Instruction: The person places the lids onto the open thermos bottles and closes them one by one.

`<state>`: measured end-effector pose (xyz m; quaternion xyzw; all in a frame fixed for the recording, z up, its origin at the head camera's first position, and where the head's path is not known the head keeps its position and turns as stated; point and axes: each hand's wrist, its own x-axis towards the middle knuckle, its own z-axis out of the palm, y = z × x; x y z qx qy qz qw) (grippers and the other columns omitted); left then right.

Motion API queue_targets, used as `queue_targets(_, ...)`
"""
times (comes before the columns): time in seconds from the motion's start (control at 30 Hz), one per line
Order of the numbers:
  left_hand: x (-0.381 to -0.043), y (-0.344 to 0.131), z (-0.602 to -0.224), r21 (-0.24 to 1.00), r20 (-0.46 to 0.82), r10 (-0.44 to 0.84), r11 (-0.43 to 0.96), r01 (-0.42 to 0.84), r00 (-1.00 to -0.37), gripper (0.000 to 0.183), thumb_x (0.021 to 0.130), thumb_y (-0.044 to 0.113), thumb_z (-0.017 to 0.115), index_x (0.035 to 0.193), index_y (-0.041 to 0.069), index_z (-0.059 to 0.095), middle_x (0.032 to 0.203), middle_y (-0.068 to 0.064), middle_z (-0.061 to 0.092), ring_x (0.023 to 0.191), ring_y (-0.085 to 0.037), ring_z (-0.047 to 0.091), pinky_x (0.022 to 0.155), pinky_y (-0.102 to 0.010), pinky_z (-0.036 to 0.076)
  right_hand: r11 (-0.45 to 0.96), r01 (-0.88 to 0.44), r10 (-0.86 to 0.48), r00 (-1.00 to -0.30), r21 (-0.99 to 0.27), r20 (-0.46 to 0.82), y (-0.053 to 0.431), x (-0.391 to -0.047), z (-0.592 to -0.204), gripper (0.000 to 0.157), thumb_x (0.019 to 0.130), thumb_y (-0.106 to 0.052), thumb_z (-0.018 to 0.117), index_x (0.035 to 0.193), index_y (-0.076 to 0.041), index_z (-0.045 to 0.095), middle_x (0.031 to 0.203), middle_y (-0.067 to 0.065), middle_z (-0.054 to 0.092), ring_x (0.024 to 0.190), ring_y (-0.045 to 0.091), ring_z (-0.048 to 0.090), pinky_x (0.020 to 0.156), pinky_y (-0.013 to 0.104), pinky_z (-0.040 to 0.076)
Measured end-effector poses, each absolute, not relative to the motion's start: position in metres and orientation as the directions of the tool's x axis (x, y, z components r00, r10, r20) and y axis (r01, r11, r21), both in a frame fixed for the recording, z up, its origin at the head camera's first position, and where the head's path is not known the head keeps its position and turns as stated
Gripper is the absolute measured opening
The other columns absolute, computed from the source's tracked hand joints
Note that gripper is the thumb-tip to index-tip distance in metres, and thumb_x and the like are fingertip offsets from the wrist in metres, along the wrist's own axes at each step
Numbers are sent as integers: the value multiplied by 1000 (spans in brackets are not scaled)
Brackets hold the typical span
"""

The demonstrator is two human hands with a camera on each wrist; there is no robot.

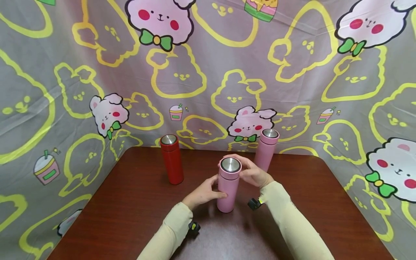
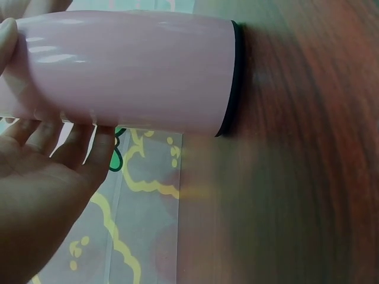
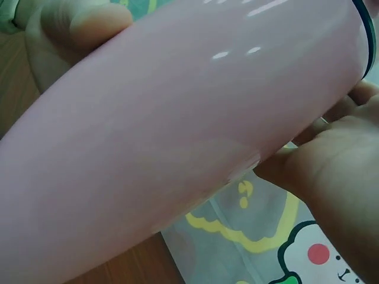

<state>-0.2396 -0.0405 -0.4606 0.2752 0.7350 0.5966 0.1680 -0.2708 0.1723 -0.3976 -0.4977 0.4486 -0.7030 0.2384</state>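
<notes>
A pink thermos bottle (image 1: 229,189) with a silver-topped lid stands upright in front of me, between both hands. My left hand (image 1: 203,193) grips its body from the left, thumb across the front and the other fingers behind. At the lid, my right hand (image 1: 250,171) holds the bottle from the right, fingers reaching round the far side. In the left wrist view the bottle's dark base rim meets or nearly meets the wooden table; I cannot tell which. The right wrist view shows the pink body (image 3: 154,136) close up, with the right hand near the lid's dark seam.
A red thermos bottle (image 1: 173,162) stands at the back left of the brown table (image 1: 130,206). Another pink thermos bottle (image 1: 265,150) stands at the back right, partly behind my right hand. A patterned cloth (image 1: 208,72) hangs round the back and sides.
</notes>
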Motion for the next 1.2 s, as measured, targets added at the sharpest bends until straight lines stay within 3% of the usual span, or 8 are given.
queue_targets(0.4,-242,-42,-461,969,86,612,131,208,-786,65,82,20,75,138,17,43,125,1,57,114,-15,52,95,-35,43,-354,-268,-670,-597,-896,442,175,-256,-397,53,87,-9,60,136,-4,42,128,8,54,118,22,50,99,38,41)
queue_targets(0.63,-241,-42,-462,973,92,619,110,202,-780,64,82,19,75,138,18,44,125,1,56,114,-16,52,96,-36,42,-281,-351,-605,-658,-893,449,174,-248,-399,56,84,-6,61,135,2,39,127,9,54,117,23,50,98,37,41)
queue_targets(0.87,-240,-42,-462,972,88,618,118,203,-781,63,82,19,75,138,18,44,124,1,57,113,-15,53,95,-35,43,-181,-430,-516,-725,-885,457,172,-239,-399,62,84,-15,67,134,8,38,123,4,57,110,18,54,93,30,44)
queue_targets(1.2,-241,-41,-461,970,90,611,127,209,-787,65,82,18,75,139,19,43,126,2,56,115,-15,52,97,-37,42,-113,-442,-442,-780,-890,444,168,-229,-400,61,84,-11,68,134,7,38,123,3,55,108,16,55,88,30,48)
